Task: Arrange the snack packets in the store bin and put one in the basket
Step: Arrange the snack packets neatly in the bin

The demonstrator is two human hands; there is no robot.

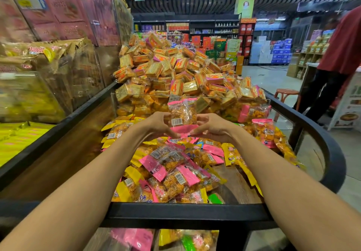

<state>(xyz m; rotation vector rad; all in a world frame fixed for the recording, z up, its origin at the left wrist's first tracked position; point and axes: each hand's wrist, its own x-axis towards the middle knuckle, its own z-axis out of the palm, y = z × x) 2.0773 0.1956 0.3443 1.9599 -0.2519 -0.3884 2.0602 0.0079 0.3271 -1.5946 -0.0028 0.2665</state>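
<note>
Both hands meet over the middle of the black-framed, wood-floored store bin (195, 209), holding one clear plastic snack packet with pink ends and a barcode label (182, 117) upright between them. The left hand (156, 124) curls its fingers round the packet's left edge and lower pink seal, and the right hand (212, 125) pinches the opposite side, thumb and fingertips closed on the wrapper. Held up like this, barcode side towards the camera, the packet looks singled out from the rest, probably either to be set straight in the bin or to be the one taken for the basket; no basket is in view. Below the hands lies the loose heap of pink and yellow snack packets (172, 164), jumbled at all angles, so arranging seems far from finished. Behind a clear plastic divider (195, 96) rises a tall mound of orange-wrapped cracker packs (175, 69). At the far right stands a person in a red top (343, 43), near a small red stool (286, 92)
</note>
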